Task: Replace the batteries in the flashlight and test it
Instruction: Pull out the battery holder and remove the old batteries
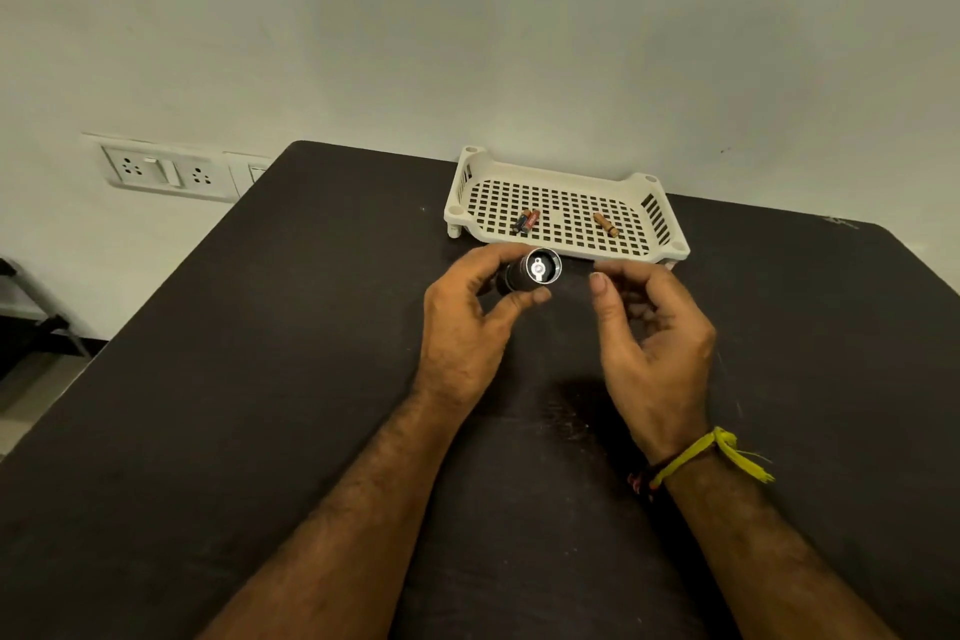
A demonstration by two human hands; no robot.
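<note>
Flashlight (530, 273) up in our left hand (467, 322), end facing us.
Its barrel points away toward the table's far edge; our right hand (654, 327) hovers beside it, loosely curled, holding nothing.

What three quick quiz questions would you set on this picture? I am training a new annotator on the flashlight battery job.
1. Which hand holds the flashlight?
2. True or false: the other hand grips a battery.
3. Where do the batteries lie: A on the table, B in the white tray, C in the flashlight?

Key: 1 left; 2 false, it holds nothing visible; 3 B, one pair left, another right.
</note>
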